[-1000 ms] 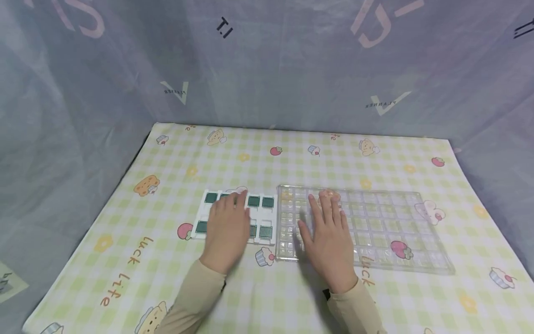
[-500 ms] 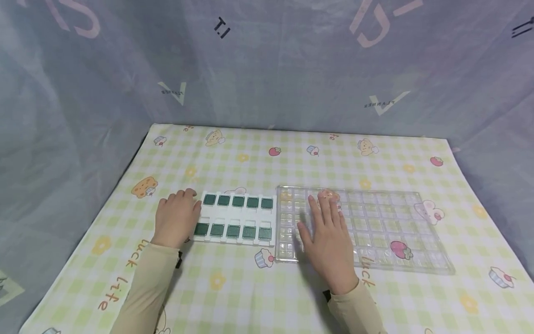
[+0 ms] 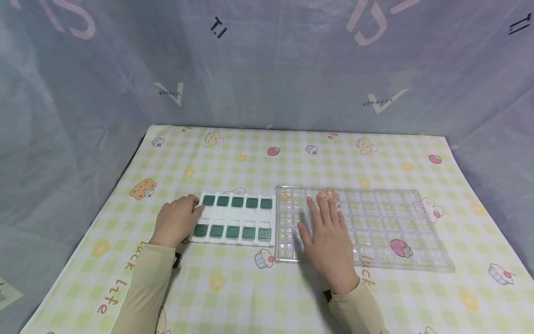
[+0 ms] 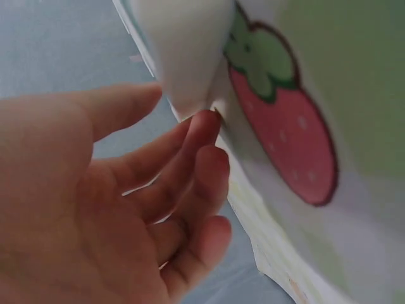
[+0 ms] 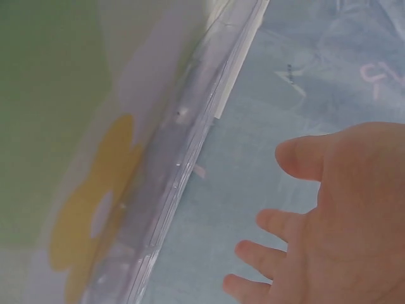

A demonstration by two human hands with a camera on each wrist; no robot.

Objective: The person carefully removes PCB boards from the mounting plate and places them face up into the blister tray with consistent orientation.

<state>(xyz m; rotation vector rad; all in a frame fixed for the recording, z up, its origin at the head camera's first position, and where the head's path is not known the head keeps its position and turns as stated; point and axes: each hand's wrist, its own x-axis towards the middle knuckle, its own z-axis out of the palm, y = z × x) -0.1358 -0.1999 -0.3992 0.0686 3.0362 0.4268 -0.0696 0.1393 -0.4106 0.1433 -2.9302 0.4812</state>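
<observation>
A white tray (image 3: 235, 216) holds two rows of green circuit-board squares (image 3: 237, 202). At its left end my left hand (image 3: 175, 220) grips the edge, thumb over the tray and fingers curled against the side. The left wrist view shows the fingertips (image 4: 209, 120) at the white edge, close to the strawberry print. My right hand (image 3: 331, 248) is held palm down over a clear plastic compartment tray (image 3: 375, 222), fingers straight and spread slightly. In the right wrist view that hand appears apart from the tray's clear rim (image 5: 168, 190), with nothing in its fingers.
Both trays lie side by side on a green-checked, cartoon-printed tablecloth (image 3: 250, 167). Grey-blue fabric (image 3: 267, 69) hangs behind the table and at both sides.
My left hand has moved left from above the white tray to its left end, baring the green squares, and its thumb now lies over the edge. The right hand has stayed in place.
</observation>
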